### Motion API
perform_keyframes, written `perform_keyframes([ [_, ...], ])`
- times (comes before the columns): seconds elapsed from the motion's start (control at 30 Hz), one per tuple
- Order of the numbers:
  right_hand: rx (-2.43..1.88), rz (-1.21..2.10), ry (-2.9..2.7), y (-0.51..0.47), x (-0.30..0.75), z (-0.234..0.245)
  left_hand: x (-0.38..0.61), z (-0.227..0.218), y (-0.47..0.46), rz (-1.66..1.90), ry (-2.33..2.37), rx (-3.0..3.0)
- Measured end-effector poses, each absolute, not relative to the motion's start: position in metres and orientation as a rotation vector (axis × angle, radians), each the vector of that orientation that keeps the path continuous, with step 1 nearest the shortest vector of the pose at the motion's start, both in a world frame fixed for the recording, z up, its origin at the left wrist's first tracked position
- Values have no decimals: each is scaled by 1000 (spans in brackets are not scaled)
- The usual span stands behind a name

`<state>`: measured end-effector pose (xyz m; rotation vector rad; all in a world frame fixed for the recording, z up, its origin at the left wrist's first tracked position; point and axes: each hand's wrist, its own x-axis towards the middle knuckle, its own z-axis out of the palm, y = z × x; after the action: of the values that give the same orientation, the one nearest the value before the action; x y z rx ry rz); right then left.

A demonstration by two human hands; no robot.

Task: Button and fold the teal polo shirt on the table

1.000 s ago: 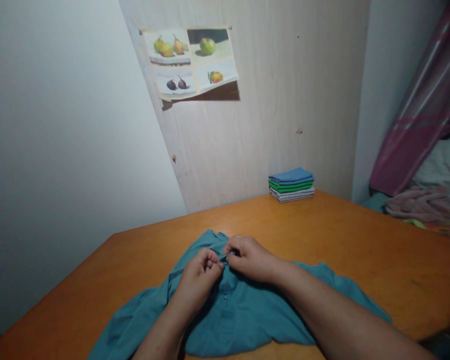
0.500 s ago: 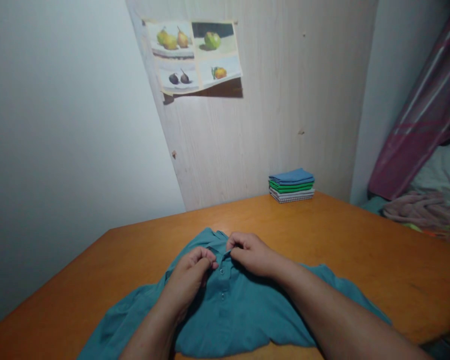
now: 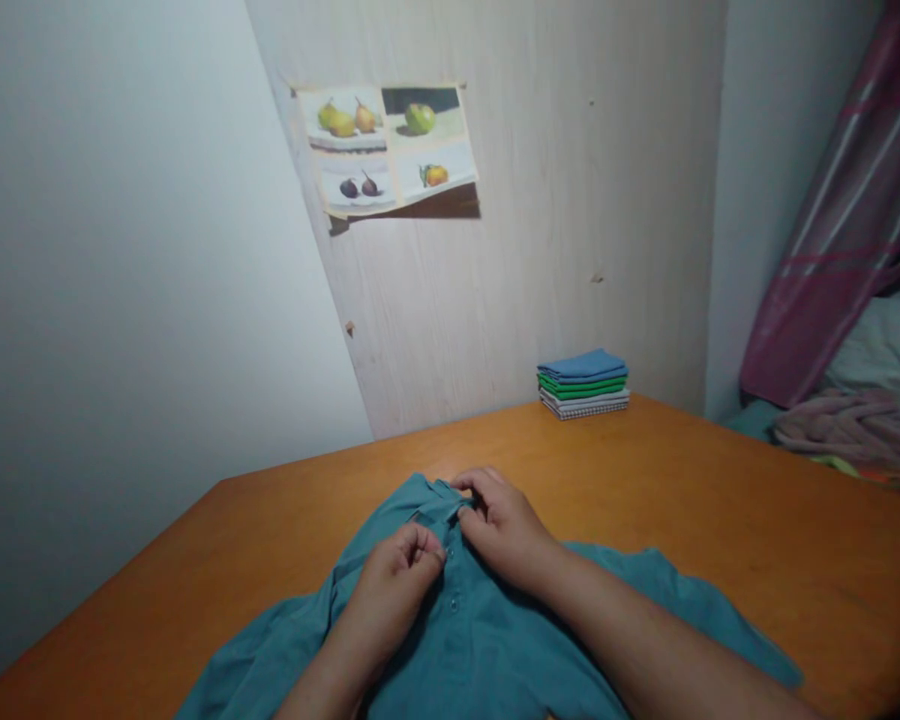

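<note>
A teal buttoned shirt (image 3: 495, 650) lies spread on the wooden table, its collar end away from me and its button placket facing up. My left hand (image 3: 401, 575) is closed in a pinch on the placket edge, just below the collar and beside a small button (image 3: 454, 604). At the collar, my right hand (image 3: 499, 520) has thumb and index finger closed on the fabric of the shirt's right side. The fingertips of both hands partly hide the top of the placket.
A stack of folded cloths (image 3: 583, 384) in blue, green, grey and check stands at the table's (image 3: 285, 515) back edge. A fruit picture (image 3: 390, 150) hangs on the wall behind. At right are a pink curtain (image 3: 825, 240) and a rumpled blanket (image 3: 855, 425).
The view has tilted up slightly, so the scene sits lower. My left hand has shifted a little down the placket; my right hand stays at the collar, its fingers slightly repositioned.
</note>
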<state>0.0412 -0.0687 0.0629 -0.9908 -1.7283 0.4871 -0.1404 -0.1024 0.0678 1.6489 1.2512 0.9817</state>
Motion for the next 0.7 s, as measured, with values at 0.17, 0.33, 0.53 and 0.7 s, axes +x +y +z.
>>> perform_keyframes([
  [0.17,-955,398,-1685,-80,38,67,-143,64,-100,1032,1292,1576],
  [0.33,-1025,775,-1833,-85,31,68,-145,70,-104,1043,1254,1498],
  [0.53,-1125,994,-1773,-85,32,73,-148,70,-103,988,1228,1540],
  [0.7,-1125,1099,-1723,-86,31,73,-146,74,-106,977,1217,1565],
])
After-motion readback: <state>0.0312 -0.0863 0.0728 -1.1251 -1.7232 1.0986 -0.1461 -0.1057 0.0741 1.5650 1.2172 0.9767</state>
